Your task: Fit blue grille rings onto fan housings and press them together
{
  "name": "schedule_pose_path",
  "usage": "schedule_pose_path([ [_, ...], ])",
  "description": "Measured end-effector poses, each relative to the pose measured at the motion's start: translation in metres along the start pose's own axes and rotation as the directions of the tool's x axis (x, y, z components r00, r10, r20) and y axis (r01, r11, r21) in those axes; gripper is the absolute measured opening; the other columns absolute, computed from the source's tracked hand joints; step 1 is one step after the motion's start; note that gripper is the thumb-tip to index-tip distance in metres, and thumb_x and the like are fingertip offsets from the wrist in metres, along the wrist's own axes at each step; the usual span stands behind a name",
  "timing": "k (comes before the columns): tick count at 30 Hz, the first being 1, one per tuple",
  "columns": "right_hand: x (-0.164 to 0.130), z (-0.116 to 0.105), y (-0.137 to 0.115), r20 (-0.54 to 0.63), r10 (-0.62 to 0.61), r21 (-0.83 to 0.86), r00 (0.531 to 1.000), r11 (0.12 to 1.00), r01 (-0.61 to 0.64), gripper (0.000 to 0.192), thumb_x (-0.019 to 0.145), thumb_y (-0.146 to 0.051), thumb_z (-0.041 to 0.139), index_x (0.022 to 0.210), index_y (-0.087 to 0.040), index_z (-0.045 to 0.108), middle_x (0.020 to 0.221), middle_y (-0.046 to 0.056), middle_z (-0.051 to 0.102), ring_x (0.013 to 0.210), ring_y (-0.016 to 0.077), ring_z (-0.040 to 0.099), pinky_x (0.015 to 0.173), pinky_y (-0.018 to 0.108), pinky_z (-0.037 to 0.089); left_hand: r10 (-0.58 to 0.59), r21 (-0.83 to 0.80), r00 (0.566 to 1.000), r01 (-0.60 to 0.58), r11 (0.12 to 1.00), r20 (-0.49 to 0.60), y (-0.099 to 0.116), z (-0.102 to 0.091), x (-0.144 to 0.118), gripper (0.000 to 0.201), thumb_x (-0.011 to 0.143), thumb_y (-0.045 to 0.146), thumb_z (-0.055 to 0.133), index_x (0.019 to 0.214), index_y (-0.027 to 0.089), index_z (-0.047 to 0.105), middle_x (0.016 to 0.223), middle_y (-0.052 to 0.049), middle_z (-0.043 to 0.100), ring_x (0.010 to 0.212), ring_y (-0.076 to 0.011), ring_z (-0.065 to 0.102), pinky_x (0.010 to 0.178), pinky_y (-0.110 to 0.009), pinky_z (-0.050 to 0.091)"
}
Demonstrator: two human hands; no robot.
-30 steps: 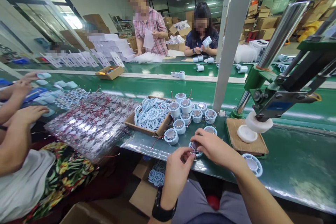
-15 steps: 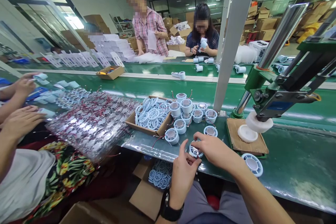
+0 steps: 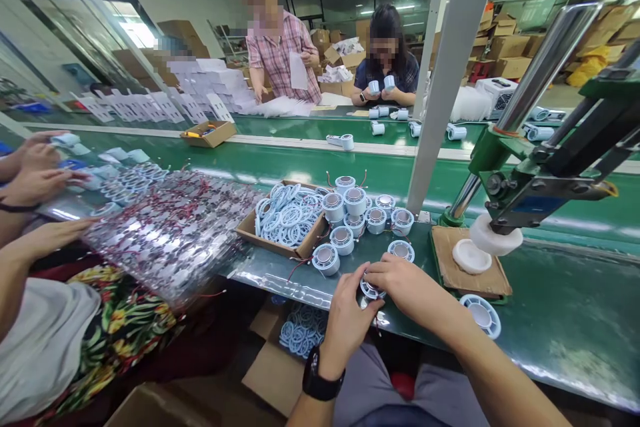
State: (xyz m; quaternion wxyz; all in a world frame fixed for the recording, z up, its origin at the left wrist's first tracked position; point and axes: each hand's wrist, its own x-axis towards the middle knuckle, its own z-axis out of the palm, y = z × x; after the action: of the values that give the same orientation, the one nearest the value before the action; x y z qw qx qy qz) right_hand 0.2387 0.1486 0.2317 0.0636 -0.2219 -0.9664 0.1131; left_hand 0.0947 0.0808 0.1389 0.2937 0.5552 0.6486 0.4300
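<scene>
Between my hands, at the near edge of the green bench, is a round light-blue housing [image 3: 371, 290] with a metal middle, partly covered by fingers. My left hand [image 3: 345, 313] curls around its near left side, thumb at the front. Fingers of my right hand [image 3: 406, 281] press on its far top edge. Thin dark red wires hang near my left thumb. Just beyond sits another light-blue housing [image 3: 401, 251], and a cluster of similar housings [image 3: 355, 203] with silver discs stands further left, some stacked. A wider light-blue ring piece with a silver disc [image 3: 480, 315] lies right of my right forearm.
A cardboard tray [image 3: 305, 250] holds many light-blue rings. To its left lies a plastic-covered sheet of wired metal parts [image 3: 175, 233]. A green hand press [image 3: 520, 193] with white pads stands at right, beside a grey post [image 3: 440, 80]. Co-workers' hands [image 3: 37, 180] work at left.
My left fingers have closed in around the housing, and my right fingers have shifted along its far edge. Across the bench, a co-worker now holds two light-blue pieces apart.
</scene>
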Motion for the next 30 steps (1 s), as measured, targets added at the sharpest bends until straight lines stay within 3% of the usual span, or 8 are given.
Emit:
schedule_pose_path([
  [9, -0.003, 0.014, 0.006, -0.113, -0.027, -0.049, 0.993, 0.999, 0.021, 0.015, 0.087, -0.001, 0.069, 0.080, -0.014, 0.070, 0.082, 0.005, 0.073, 0.073, 0.0202, 0.061, 0.069, 0.031, 0.051, 0.067, 0.003, 0.994, -0.067, 0.998, 0.087, -0.010, -0.007, 0.004, 0.076, 0.075, 0.005, 0.070, 0.147, 0.022, 0.053, 0.127, -0.013, 0.067, 0.119, -0.0284, 0.064, 0.105, -0.047, 0.050],
  [12, -0.006, 0.023, 0.005, -0.209, 0.001, -0.064, 0.978, 0.998, -0.014, 0.015, 0.086, 0.001, 0.068, 0.091, -0.013, 0.074, 0.099, 0.012, 0.074, 0.084, 0.0233, 0.066, 0.074, 0.033, 0.055, 0.118, -0.006, 0.986, -0.118, 0.993, 0.114, -0.010, -0.010, 0.006, 0.077, 0.076, 0.008, 0.070, 0.149, 0.024, 0.051, 0.133, -0.012, 0.066, 0.125, -0.0283, 0.062, 0.108, -0.046, 0.049],
  [15, -0.026, 0.029, -0.001, -0.331, 0.077, -0.073, 0.941, 0.992, -0.107, 0.034, 0.090, 0.000, 0.058, 0.121, -0.011, 0.069, 0.121, 0.019, 0.068, 0.102, 0.0279, 0.067, 0.083, 0.040, 0.058, 0.156, -0.021, 0.978, -0.154, 0.988, 0.137, -0.011, -0.011, 0.009, 0.077, 0.079, 0.010, 0.067, 0.152, 0.023, 0.046, 0.137, -0.013, 0.064, 0.129, -0.0294, 0.060, 0.110, -0.048, 0.047],
  [17, -0.055, 0.033, -0.007, -0.491, 0.163, -0.030, 0.856, 0.979, -0.203, 0.042, 0.094, -0.002, 0.051, 0.133, -0.013, 0.061, 0.123, 0.019, 0.065, 0.109, 0.0278, 0.064, 0.088, 0.041, 0.058, 0.163, 0.000, 0.979, -0.164, 0.986, 0.124, -0.013, -0.010, 0.011, 0.075, 0.084, 0.014, 0.063, 0.155, 0.021, 0.041, 0.139, -0.015, 0.063, 0.129, -0.0303, 0.060, 0.109, -0.050, 0.048],
  [21, -0.125, 0.051, -0.018, -0.778, 0.414, 0.170, 0.472, 0.863, -0.476, 0.034, 0.098, -0.015, 0.055, 0.131, -0.022, 0.059, 0.123, 0.014, 0.061, 0.113, 0.0273, 0.060, 0.092, 0.043, 0.057, 0.238, 0.129, 0.971, -0.239, 0.962, 0.021, -0.023, -0.002, 0.020, 0.066, 0.092, 0.022, 0.058, 0.154, 0.018, 0.039, 0.145, -0.018, 0.059, 0.130, -0.0310, 0.060, 0.108, -0.049, 0.050],
  [22, -0.139, 0.058, -0.019, -0.780, 0.466, 0.210, 0.418, 0.824, -0.527, 0.036, 0.097, -0.020, 0.057, 0.133, -0.022, 0.057, 0.126, 0.015, 0.060, 0.116, 0.0288, 0.060, 0.093, 0.045, 0.056, 0.275, 0.166, 0.962, -0.269, 0.949, -0.011, -0.025, 0.001, 0.022, 0.063, 0.093, 0.024, 0.058, 0.153, 0.018, 0.040, 0.146, -0.018, 0.058, 0.131, -0.0318, 0.059, 0.108, -0.049, 0.050],
  [27, -0.155, 0.102, -0.015, -0.740, 0.596, 0.356, 0.310, 0.739, -0.571, 0.050, 0.095, -0.024, 0.061, 0.143, -0.021, 0.048, 0.131, 0.016, 0.061, 0.121, 0.0314, 0.062, 0.097, 0.049, 0.057, 0.430, 0.341, 0.897, -0.374, 0.862, -0.104, -0.017, 0.002, 0.013, 0.060, 0.096, 0.038, 0.059, 0.150, 0.015, 0.045, 0.143, -0.023, 0.057, 0.131, -0.0404, 0.056, 0.103, -0.058, 0.052],
  [30, -0.143, 0.119, -0.015, -0.755, 0.606, 0.394, 0.251, 0.725, -0.564, 0.052, 0.094, -0.020, 0.061, 0.145, -0.022, 0.047, 0.126, 0.014, 0.065, 0.117, 0.0289, 0.066, 0.095, 0.044, 0.060, 0.460, 0.362, 0.854, -0.360, 0.860, -0.242, 0.003, -0.003, -0.015, 0.052, 0.096, 0.037, 0.063, 0.143, 0.019, 0.053, 0.135, -0.019, 0.061, 0.122, -0.0372, 0.062, 0.097, -0.053, 0.055],
])
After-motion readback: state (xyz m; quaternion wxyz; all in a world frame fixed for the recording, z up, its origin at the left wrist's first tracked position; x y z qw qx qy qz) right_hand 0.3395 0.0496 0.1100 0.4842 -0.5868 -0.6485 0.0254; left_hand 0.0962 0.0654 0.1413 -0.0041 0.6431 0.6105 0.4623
